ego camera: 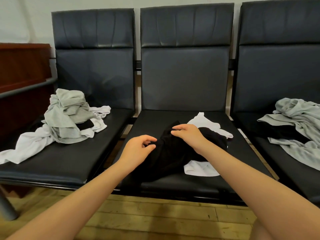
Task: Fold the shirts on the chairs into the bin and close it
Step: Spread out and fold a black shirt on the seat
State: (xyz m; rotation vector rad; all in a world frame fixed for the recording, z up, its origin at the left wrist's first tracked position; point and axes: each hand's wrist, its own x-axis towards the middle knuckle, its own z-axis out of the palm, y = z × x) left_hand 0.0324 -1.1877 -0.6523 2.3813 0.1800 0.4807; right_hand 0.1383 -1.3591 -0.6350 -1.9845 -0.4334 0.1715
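Both my forearms reach over the wood floor [155,215] to the middle chair [187,184]. My left hand [136,149] pinches the black shirt [171,153] at its left edge; my right hand [188,134] pinches its top fold, fingers curled. It lies crumpled over a white shirt [199,168]. More shirts heap on the left chair [52,163] and right chair [277,153].
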